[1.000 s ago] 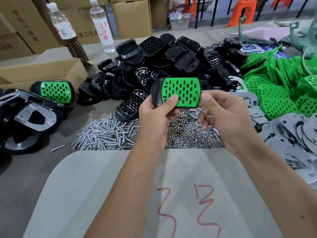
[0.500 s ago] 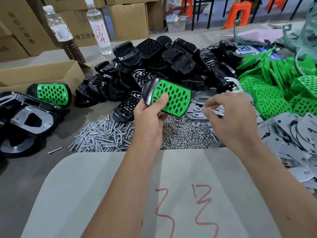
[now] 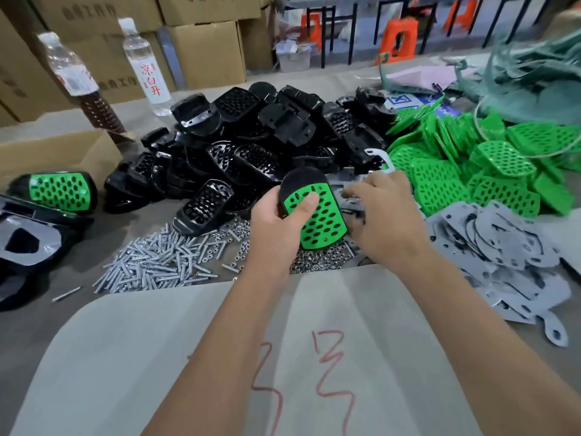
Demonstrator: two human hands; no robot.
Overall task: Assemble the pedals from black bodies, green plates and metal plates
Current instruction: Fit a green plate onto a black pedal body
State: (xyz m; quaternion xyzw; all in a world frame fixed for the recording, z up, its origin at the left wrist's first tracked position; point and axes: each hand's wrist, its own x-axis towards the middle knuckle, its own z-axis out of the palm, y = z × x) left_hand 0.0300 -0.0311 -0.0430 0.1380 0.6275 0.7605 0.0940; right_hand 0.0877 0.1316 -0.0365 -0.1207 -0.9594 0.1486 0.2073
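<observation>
Gripping a half-built pedal [image 3: 314, 212] above the workbench, a person's left hand [image 3: 276, 221] curls around the black body from the left, the thumb pressed flat across the upper part of the green plate seated in it. The pedal is held tilted, its rounded black end pointing away and its green face turned up toward the camera, over a scatter of small nuts [image 3: 317, 262]. The left forearm runs up from the bottom of the frame, wrist nearly straight.

The right hand [image 3: 383, 215] reaches forward just beside the pedal, knuckles up and fingers bent down into the loose metal plates [image 3: 509, 247] that lie between the pedal and the green pile. Its fingertips are hidden among the grey pieces, so whether they have closed on one cannot be told. The right forearm crosses in from the lower right corner.

Behind the hands sits a heap of black bodies [image 3: 257, 140]; to the right, a pile of green plates [image 3: 465, 171] touches the spread of metal plates. A drift of silver bolts [image 3: 157, 262] lies left of the nuts. A finished pedal [image 3: 59, 190] rests at the far left by a cardboard box [image 3: 63, 152], with two plastic bottles [image 3: 144, 64] standing beyond. A pale sheet [image 3: 157, 357] marked in red covers the near edge of the table.
</observation>
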